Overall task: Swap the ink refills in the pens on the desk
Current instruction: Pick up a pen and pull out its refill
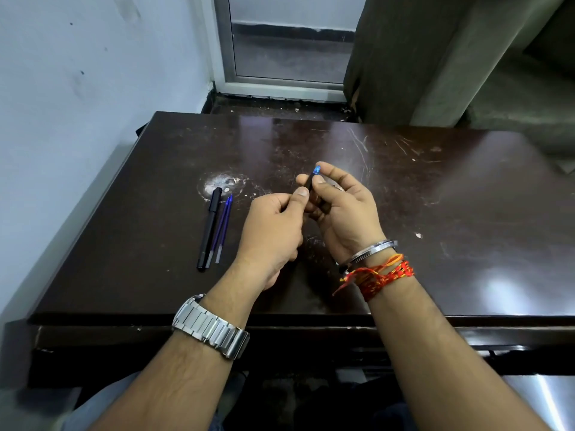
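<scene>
Both of my hands hold a black pen (310, 184) with a blue tip above the middle of the dark desk (435, 213). My right hand (339, 213) pinches its upper end between thumb and fingers. My left hand (273, 228) grips its lower part, most of which is hidden by the fingers. To the left, a second black pen (209, 228) lies on the desk. Right beside it lie two blue ink refills (221, 230), side by side and pointing away from me.
The desk stands against a white wall (77, 88) on the left. A window frame (280, 57) and a grey curtain (420, 57) are behind it. A white scuff mark (221, 183) sits near the pen tops. The desk's front edge (311, 321) runs under my wrists.
</scene>
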The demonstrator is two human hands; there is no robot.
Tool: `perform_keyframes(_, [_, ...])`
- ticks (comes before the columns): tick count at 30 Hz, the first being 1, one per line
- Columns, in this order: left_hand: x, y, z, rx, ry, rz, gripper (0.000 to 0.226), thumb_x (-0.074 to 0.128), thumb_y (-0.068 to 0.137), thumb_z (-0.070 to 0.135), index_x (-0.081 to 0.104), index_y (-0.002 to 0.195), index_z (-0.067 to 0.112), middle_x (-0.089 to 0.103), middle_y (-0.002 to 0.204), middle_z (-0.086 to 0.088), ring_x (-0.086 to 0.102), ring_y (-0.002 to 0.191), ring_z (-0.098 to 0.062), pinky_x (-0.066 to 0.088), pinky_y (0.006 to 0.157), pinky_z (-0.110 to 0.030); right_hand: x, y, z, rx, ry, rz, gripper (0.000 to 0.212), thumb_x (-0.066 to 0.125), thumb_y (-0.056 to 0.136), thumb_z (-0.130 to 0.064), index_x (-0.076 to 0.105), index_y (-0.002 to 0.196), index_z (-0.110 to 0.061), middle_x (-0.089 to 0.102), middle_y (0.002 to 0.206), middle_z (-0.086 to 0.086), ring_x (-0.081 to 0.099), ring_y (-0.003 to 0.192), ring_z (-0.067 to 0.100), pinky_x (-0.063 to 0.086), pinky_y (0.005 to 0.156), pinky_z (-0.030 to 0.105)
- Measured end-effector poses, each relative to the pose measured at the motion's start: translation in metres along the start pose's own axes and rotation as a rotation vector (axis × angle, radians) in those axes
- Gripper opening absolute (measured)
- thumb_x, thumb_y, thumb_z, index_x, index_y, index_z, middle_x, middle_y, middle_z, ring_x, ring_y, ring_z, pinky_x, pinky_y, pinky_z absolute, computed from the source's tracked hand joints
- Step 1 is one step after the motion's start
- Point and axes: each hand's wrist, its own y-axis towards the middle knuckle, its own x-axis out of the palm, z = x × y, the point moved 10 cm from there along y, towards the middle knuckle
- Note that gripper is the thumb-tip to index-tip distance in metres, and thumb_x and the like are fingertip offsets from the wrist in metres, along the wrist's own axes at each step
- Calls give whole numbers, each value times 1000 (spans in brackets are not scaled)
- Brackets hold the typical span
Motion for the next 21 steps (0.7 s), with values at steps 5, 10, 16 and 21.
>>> perform_keyframes(5, [0, 1, 0, 10, 5, 4, 36, 54, 101, 33, 66, 77, 8, 37, 51, 3, 28, 33, -6, 22, 35, -14, 0, -1, 1, -34, -88, 51, 20, 64, 92, -14, 55, 108, -7, 60, 70, 0, 50, 49, 5, 46, 47, 21])
perform_keyframes(10, [0, 0, 0, 17, 6, 10, 38, 55, 100, 34, 69, 71, 15, 38, 48, 4, 29, 33, -7, 22, 34, -15, -4, 0, 2, -25, 6, 90, 7, 56, 96, -9, 55, 103, -8, 65, 70, 4, 51, 48, 9, 42, 43, 21])
perform_keyframes(16, [-1, 1, 0, 20, 12, 9, 38, 55, 100, 36, 69, 70, 16, 38, 45, 5, 29, 33, -9, 23, 36, -16, -4, -2, 0, -58, -37, 96, 16, 58, 94, -4, 51, 108, -9, 64, 72, 4, 53, 50, 8, 46, 45, 22])
perform_keyframes(21, [0, 2, 0, 35, 15, 10, 41, 54, 100, 36, 68, 65, 20, 42, 44, 7, 29, 32, -8, 22, 35, -14, -1, -1, 2, -42, -50, 74, 20, 63, 93, -14, 52, 109, -9, 58, 77, 6, 49, 50, 7, 44, 44, 21])
